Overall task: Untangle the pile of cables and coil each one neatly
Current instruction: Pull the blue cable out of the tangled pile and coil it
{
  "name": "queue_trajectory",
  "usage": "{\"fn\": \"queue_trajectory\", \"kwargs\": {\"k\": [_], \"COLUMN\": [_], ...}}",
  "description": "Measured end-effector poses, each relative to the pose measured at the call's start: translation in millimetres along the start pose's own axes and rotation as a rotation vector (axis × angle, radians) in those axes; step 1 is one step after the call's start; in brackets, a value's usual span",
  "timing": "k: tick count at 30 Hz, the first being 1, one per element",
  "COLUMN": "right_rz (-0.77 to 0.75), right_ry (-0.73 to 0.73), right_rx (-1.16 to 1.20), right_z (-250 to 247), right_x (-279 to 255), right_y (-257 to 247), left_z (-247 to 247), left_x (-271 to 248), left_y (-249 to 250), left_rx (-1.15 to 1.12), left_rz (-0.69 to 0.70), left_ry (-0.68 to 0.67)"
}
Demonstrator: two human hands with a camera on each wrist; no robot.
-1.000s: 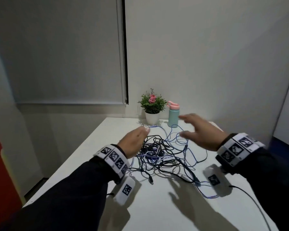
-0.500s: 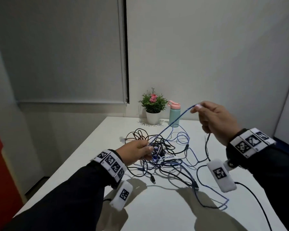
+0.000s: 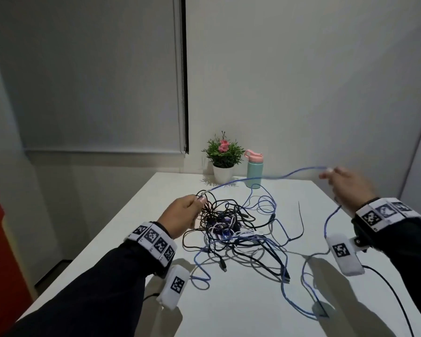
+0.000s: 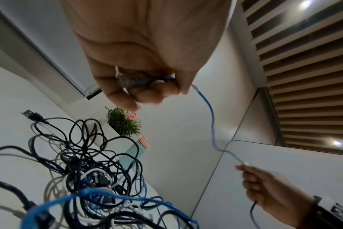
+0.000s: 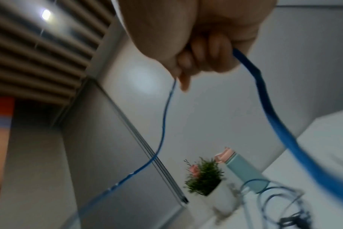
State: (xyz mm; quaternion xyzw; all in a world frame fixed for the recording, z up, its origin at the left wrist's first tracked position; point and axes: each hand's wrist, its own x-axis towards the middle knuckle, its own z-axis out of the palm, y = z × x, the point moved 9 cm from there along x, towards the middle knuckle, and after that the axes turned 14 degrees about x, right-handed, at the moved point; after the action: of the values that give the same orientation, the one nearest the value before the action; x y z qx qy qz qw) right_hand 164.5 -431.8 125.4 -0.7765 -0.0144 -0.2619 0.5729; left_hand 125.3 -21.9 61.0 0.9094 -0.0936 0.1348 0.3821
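A tangled pile of black, white and blue cables (image 3: 233, 232) lies mid-table, seen close in the left wrist view as the same pile (image 4: 92, 178). My left hand (image 3: 182, 215) pinches the clear plug end of the blue cable (image 3: 272, 176) just above the pile's left edge; the plug (image 4: 133, 80) sits between its fingers. My right hand (image 3: 348, 188) grips that blue cable further along, raised to the right, so the span between my hands hangs nearly taut. From my right hand (image 5: 203, 51) the blue cable (image 5: 280, 111) drops in a loop to the table.
A white table (image 3: 229, 310) carries everything. A potted plant (image 3: 223, 159) and a teal bottle with a pink lid (image 3: 254, 170) stand at the far edge by the wall. A thin black cable (image 3: 301, 220) lies loose right of the pile.
My right hand has drawn the blue cable further right and slightly lower, lengthening the stretch between my hands. My left hand has lifted a little, still pinching the plug end.
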Motion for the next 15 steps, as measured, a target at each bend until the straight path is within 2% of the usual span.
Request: {"fn": "queue_trajectory", "kwargs": {"k": [2, 4, 6, 7, 8, 10, 11, 13, 15], "right_rz": [0.042, -0.091, -0.354, -0.471, -0.525, -0.488, -0.458, -0.438, -0.379], "right_ry": [-0.233, -0.308, -0.359, -0.447, -0.553, -0.74, -0.789, -0.793, -0.697], "right_rx": [-0.422, -0.614, -0.569, -0.535, -0.506, -0.446, -0.428, -0.362, -0.186], "right_z": [28.6, 52.6, 79.8, 97.3, 114.2, 139.2, 147.6, 156.7, 155.2], "right_x": [-10.9, -27.9, -56.7, -75.6, -94.2, -121.5, -128.2, -131.5, -124.5], "right_y": [7.1, -13.5, -57.9, -76.5, -87.5, -92.2, -91.9, -93.0, -93.9], "left_z": [6.5, 19.5, 32.8, 38.6, 43.9, 52.8, 54.9, 56.9, 58.0], "left_x": [-2.4, -5.8, -12.9, -17.9, -23.1, -32.1, -36.1, -43.8, -51.6], "left_y": [9.4, 22.9, 37.3, 44.5, 51.9, 67.4, 73.1, 83.4, 95.6], "left_rx": [0.003, -0.028, -0.064, -0.106, -0.172, -0.331, -0.422, -0.587, -0.715], "left_rz": [-0.008, -0.018, -0.043, -0.055, -0.066, -0.104, -0.124, -0.134, -0.089], "left_ry": [-0.023, -0.097, -0.204, -0.26, -0.315, -0.403, -0.435, -0.498, -0.566]}}
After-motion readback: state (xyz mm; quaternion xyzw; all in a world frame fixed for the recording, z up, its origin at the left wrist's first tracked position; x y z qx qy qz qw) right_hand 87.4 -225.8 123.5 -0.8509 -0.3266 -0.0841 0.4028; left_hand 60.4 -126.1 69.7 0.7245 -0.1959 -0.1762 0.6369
